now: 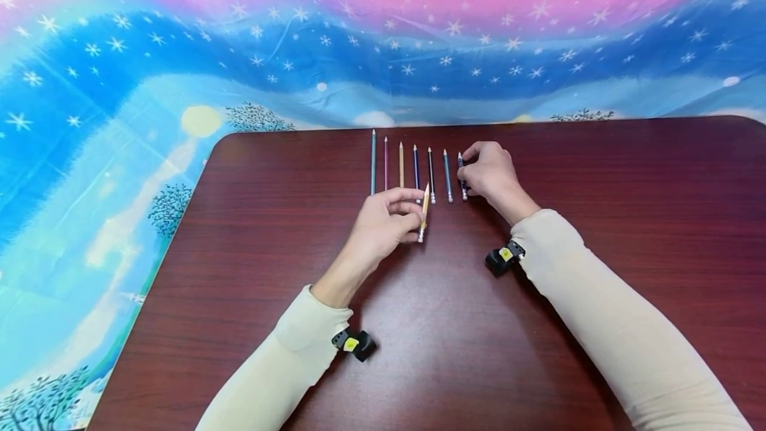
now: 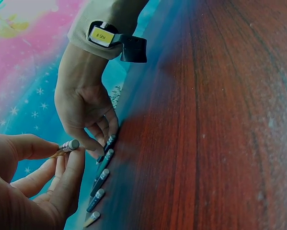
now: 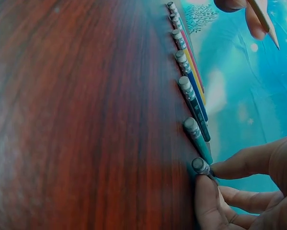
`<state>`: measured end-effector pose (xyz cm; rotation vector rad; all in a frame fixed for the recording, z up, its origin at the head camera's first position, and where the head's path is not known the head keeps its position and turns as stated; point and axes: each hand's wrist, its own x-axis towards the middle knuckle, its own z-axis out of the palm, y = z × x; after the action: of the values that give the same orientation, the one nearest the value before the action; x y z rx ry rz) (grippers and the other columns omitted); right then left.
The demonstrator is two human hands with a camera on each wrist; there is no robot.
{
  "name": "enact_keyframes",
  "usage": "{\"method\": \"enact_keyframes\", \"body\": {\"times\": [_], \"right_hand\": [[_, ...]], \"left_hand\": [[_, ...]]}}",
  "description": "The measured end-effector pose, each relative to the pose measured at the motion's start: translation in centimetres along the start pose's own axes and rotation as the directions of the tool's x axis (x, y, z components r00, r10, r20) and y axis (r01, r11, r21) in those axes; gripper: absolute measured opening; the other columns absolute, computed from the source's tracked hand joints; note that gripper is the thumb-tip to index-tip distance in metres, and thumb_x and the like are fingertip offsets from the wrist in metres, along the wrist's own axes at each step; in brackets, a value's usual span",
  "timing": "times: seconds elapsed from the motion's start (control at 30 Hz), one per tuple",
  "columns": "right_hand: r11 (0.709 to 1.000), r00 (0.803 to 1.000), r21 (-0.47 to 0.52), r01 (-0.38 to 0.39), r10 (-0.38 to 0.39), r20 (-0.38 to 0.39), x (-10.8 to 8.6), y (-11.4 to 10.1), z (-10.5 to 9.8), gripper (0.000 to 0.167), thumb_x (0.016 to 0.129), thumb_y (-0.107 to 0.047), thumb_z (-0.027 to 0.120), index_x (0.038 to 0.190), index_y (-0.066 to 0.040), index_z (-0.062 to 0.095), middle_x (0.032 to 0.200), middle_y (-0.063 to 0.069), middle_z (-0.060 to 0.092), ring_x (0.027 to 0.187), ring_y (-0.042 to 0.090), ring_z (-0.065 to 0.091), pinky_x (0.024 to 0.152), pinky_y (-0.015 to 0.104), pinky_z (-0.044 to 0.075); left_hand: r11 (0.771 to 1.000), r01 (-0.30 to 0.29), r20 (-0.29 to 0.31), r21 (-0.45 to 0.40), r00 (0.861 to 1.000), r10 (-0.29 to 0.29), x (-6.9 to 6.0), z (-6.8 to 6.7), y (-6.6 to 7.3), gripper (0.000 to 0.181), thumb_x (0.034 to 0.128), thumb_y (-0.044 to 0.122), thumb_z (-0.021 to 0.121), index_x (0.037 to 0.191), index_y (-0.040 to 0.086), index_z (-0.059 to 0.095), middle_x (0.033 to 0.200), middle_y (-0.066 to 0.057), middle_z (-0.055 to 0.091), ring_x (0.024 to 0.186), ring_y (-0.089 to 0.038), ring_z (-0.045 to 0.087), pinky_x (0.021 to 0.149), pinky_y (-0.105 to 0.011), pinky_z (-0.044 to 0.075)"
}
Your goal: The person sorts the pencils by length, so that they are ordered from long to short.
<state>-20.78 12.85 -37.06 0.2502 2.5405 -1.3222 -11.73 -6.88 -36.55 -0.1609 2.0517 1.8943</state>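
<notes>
My left hand (image 1: 384, 223) pinches a short yellow pencil (image 1: 425, 207) between thumb and fingers, its sharp tip pointing away and its eraser end towards me. In the left wrist view that pencil's eraser (image 2: 73, 144) shows above the table. At the right end of a row, my right hand (image 1: 492, 171) holds a dark pencil (image 1: 462, 181) that lies on the table, thumb and fingers on either side. Beside it lie a teal pencil (image 1: 447, 178), a black pencil (image 1: 431, 171) and a blue pencil (image 1: 415, 161). The left hand covers the lower ends of some pencils further left.
A yellow pencil (image 1: 401, 161), a pink pencil (image 1: 385, 161) and a long green pencil (image 1: 374, 161) make up the row's left part, tips away from me. The dark wood table (image 1: 251, 251) ends at a snowflake-patterned cloth (image 1: 383, 52) hanging behind.
</notes>
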Motion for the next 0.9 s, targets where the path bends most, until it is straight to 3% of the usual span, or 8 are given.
{"method": "enact_keyframes", "body": {"times": [0.6, 0.9], "right_hand": [[0.996, 1.000, -0.090, 0.022, -0.022, -0.005, 0.12, -0.07, -0.13, 0.036, 0.093, 0.000, 0.062, 0.129, 0.003, 0.063, 0.124, 0.027, 0.063, 0.065, 0.015, 0.066, 0.059, 0.028, 0.062], [0.998, 1.000, -0.061, 0.026, -0.026, 0.009, 0.10, 0.20, -0.20, 0.037, 0.094, 0.002, 0.063, 0.131, 0.003, 0.062, 0.127, 0.028, 0.059, 0.074, 0.020, 0.068, 0.061, 0.029, 0.063]], "left_hand": [[1.000, -0.006, 0.009, 0.000, 1.000, 0.006, 0.06, 0.04, -0.23, 0.037, 0.0944, -0.005, 0.062, 0.130, 0.002, 0.069, 0.087, 0.001, 0.067, 0.076, -0.009, 0.065, 0.067, -0.026, 0.062], [1.000, -0.003, 0.010, -0.001, 1.000, 0.003, 0.03, 0.00, -0.27, 0.038, 0.0942, -0.005, 0.062, 0.130, 0.003, 0.070, 0.089, 0.000, 0.069, 0.076, -0.010, 0.065, 0.067, -0.025, 0.062]]}}
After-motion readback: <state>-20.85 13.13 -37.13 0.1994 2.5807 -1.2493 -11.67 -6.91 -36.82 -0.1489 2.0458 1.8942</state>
